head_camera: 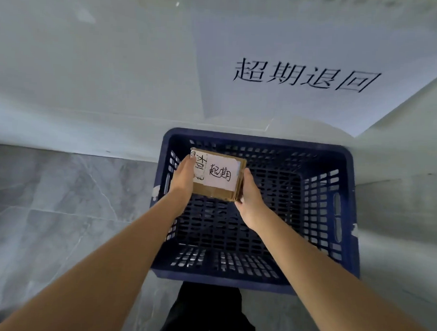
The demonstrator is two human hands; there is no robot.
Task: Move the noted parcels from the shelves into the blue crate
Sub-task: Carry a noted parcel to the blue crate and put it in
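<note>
Hands hold a small cardboard parcel [217, 175] above the open top of a blue crate [345, 221], seen from the person's own head looking down. The left hand [184, 179] presses along the parcel's left edge, and the right hand [249, 191] cups its right edge, so the parcel sits clamped flat between them, probably so it can go down level. A white note [219, 174] with handwritten characters faces up on the parcel. The crate stands on a grey tiled floor [48, 208] against a pale wall, directly under a paper sign [306, 76] with printed characters, which likely marks it as the drop point. Its slatted bottom looks bare. Judging by this, the parcel is about to be lowered inside.
</note>
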